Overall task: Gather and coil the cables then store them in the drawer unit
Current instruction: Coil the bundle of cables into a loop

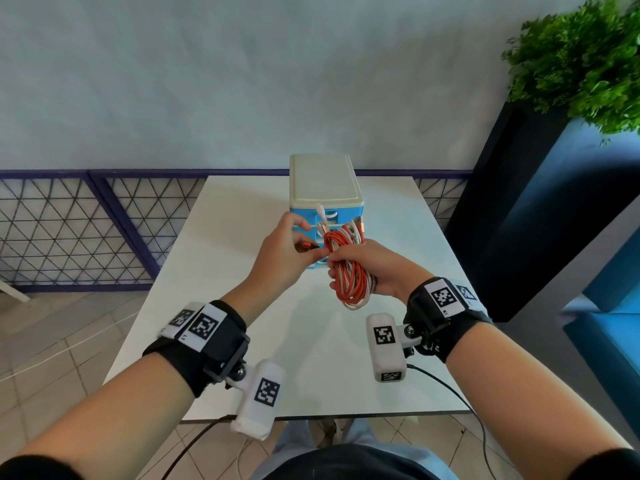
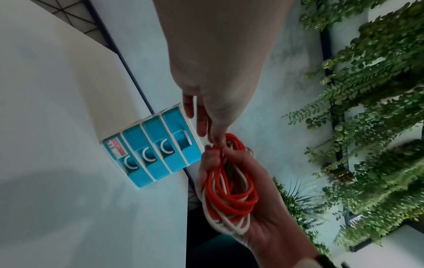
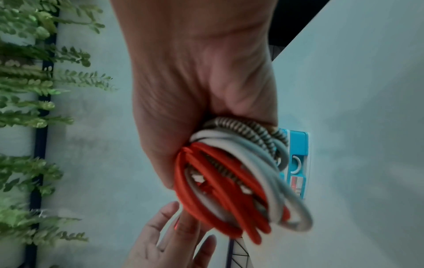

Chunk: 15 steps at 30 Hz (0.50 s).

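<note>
My right hand (image 1: 360, 265) grips a coiled bundle of cables (image 1: 348, 275) (image 2: 229, 188) (image 3: 229, 181), red, white and a striped braided one, held above the table in front of the drawer unit. My left hand (image 1: 294, 251) pinches the red cable's end (image 1: 309, 245) at the bundle's top. Plugs stick up from the bundle. The blue drawer unit (image 1: 325, 188) (image 2: 151, 154) with a cream top stands at the table's far middle, its drawers shut.
The white table (image 1: 214, 271) runs to a wall with a purple lattice rail (image 1: 86, 230). A dark planter with a green plant (image 1: 581, 53) stands at the right, beside blue seating (image 1: 609, 271). Tiled floor lies to the left.
</note>
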### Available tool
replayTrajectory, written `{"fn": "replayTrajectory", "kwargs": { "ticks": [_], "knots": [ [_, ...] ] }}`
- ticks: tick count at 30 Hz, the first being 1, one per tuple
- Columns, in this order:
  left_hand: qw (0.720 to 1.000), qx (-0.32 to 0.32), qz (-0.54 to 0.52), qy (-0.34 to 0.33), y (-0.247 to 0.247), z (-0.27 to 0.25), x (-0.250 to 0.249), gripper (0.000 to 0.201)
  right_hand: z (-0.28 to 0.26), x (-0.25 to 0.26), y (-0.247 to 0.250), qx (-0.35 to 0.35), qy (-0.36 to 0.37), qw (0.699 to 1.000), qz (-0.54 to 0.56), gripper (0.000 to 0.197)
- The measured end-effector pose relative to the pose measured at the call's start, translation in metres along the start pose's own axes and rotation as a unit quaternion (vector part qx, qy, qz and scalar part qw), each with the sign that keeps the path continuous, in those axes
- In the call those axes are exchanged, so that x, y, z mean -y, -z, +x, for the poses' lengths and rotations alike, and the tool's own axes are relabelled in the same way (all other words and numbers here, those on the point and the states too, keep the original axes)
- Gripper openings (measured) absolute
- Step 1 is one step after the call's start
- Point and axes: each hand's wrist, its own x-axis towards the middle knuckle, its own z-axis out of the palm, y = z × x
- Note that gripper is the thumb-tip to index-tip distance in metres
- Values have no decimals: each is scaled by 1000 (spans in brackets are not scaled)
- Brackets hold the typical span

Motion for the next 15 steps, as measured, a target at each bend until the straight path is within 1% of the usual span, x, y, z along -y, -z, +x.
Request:
{"fn": "replayTrajectory", "kwargs": {
  "ticks": [1, 2, 3, 4, 5, 7, 9, 10, 11, 12, 14, 15],
  "knots": [
    [1000, 4, 3, 10, 2, -1, 3, 32, 2, 0, 1, -13, -4, 1000, -19, 9],
    [1000, 10, 25, 0, 4, -2, 4, 30, 3, 0, 3, -22, -10, 999, -35, 8],
    [997, 18, 71, -31, 8, -3, 6, 30, 3, 1, 4, -26, -16, 998, -47, 6],
    [987, 29, 133, -81, 12, -5, 6, 35, 4, 3, 4, -27, -24, 998, -60, 3],
    [968, 41, 204, -141, 15, -6, 7, 46, 4, 5, 4, -24, -34, 996, -74, 2],
    [909, 68, 330, -244, 17, -5, 6, 70, 4, 9, 1, -12, -56, 993, -100, 2],
    [851, 88, 418, -306, 15, -3, 3, 85, 4, 13, -5, 16, -74, 990, -119, 3],
    [828, 91, 444, -328, 12, -2, 2, 86, 4, 15, -8, 40, -86, 987, -133, 4],
    [811, 88, 458, -353, 10, -1, 3, 82, 4, 17, -11, 66, -101, 981, -149, 3],
    [799, 82, 460, -379, 7, 1, 4, 73, 2, 18, -13, 90, -119, 975, -162, 3],
    [787, 70, 442, -425, 3, 4, 6, 50, -1, 19, -14, 123, -157, 962, -185, 12],
    [789, 74, 427, -436, 2, 5, 6, 42, -1, 20, -13, 134, -171, 957, -193, 15]
  ]
}}
